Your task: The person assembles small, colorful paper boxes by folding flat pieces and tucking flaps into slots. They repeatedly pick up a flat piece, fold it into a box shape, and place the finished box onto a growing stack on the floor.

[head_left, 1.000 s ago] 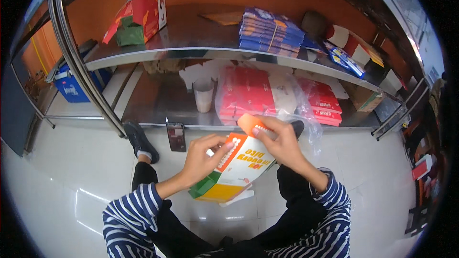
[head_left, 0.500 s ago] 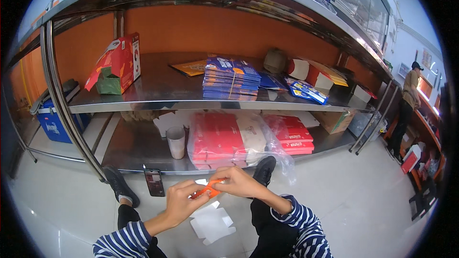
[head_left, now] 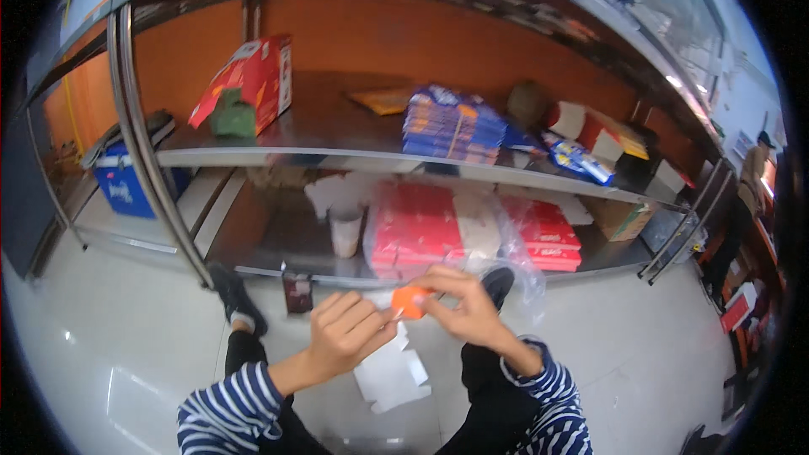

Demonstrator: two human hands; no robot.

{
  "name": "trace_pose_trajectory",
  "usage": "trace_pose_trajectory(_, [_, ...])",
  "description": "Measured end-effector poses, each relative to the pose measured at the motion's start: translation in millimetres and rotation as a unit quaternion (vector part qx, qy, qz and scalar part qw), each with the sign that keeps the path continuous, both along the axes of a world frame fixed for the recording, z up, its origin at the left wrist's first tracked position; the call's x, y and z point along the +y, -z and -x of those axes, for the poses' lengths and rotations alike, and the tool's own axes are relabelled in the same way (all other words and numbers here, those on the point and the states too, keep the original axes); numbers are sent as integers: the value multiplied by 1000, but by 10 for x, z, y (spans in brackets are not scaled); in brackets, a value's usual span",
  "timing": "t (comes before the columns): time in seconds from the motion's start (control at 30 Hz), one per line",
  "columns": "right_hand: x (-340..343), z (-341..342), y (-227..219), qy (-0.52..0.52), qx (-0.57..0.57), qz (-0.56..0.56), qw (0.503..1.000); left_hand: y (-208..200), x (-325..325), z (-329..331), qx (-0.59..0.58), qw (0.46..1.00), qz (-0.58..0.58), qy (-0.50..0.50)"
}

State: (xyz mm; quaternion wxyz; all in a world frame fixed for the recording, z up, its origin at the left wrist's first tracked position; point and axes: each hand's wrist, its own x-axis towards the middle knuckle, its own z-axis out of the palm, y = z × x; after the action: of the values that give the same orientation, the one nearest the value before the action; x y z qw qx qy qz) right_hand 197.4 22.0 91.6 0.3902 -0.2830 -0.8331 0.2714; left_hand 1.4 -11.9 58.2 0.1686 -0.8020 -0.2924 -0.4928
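Between the person's two hands, just in front of the lower shelf, sits a small orange piece, probably a flap of cardboard, though the view is too small to be sure. The left hand has its fingers curled and pinches the piece from the left side with thumb and fingertips. The right hand pinches the same piece from the right, its fingers bent over the top of it. Both forearms wear striped sleeves, dark blue and white. Below the hands, on the pale floor between the person's knees, lies a flat white cardboard sheet with cut tabs. Behind the hands stands a metal shelf unit with two levels. On the lower level a white paper cup stands upright, and beside it to the right are red packs in clear plastic wrap. On the upper level a red box leans tilted at the left, and a stack of blue packets lies near the middle. A blue crate stands on the floor at the far left, well apart from the hands.
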Motion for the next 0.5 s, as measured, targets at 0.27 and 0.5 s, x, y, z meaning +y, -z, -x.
trace_pose_trajectory(0.27, [-177, 56, -166, -11, -103, -96, 990, 5, -49, 42, 21, 997, -74, 12])
trace_pose_trajectory(0.5, [-141, 85, -139, -31, -150, -114, 982, 39, -49, 52, 55, 998, -40, -18])
